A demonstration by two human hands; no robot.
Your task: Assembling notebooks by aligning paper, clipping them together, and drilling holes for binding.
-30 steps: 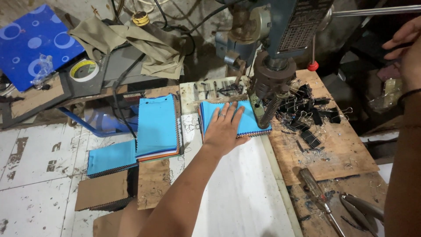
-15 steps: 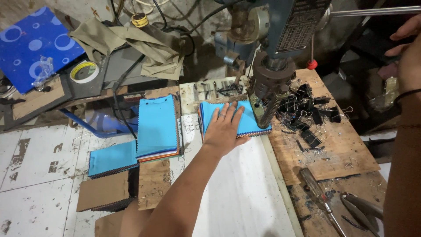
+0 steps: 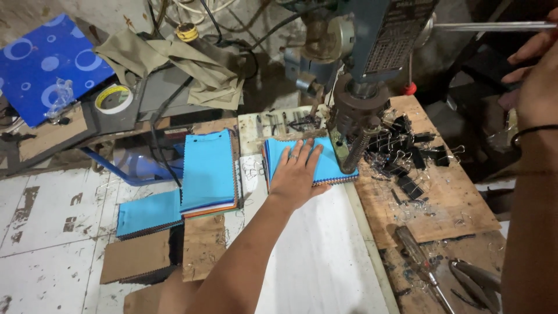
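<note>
My left hand (image 3: 297,172) lies flat, fingers spread, on a stack of blue fabric swatches (image 3: 330,164) with zigzag edges. The stack sits under the head of a drill press (image 3: 361,110); its bit comes down at the stack's right edge. My right hand (image 3: 537,75) is raised at the upper right, curled around the press's metal lever (image 3: 494,26). A second blue swatch stack (image 3: 208,171) lies to the left, with another (image 3: 148,214) lower left of it.
Several black binder clips (image 3: 404,157) litter the wooden board (image 3: 442,197) on the right. A screwdriver (image 3: 421,267) and pliers (image 3: 474,279) lie at the lower right. Cardboard pieces (image 3: 136,256), a tape roll (image 3: 114,97) and a blue patterned sheet (image 3: 46,64) are on the left.
</note>
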